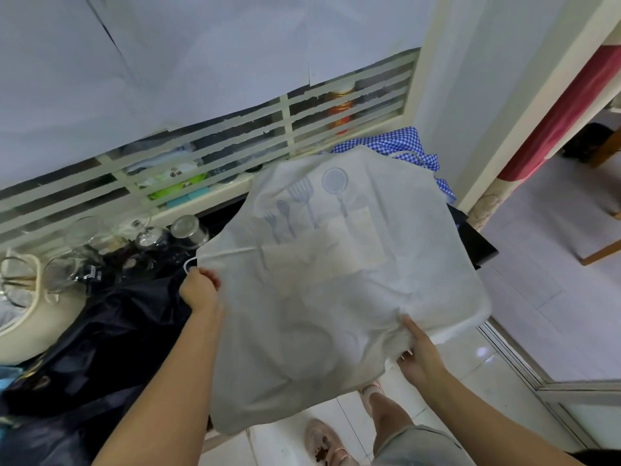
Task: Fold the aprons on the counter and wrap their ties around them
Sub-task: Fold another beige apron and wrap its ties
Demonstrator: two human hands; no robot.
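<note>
While stretched between both hands, apron: pale grey, held out flat over the near edge of the surface, near end sagging toward the floor, far end reaching the checked cloth; resting there or not, cannot tell.
print: grey fork, spoon, spatula and pan in a row on the far half of the apron, above a square pocket.
tie: thin white cord, running along the apron's left corner and looping out just beside the left hand.
left hand: fingers curled round the apron's left edge, gripping the cloth, knuckles up.
right hand: pinching the bunched near-right edge, thumb on top, fingers tucked under the cloth.
checked cloth: blue and white, heaped at the far end of the surface, partly under the apron.
dark cloth: navy, crumpled on the surface left of the apron, beneath the left forearm.
surface: black, showing at the right past the apron's edge.
glasses: clear, grouped on the far left near the window grille.
floor: pale tiles, with feet in pink shoes below the apron.
</note>
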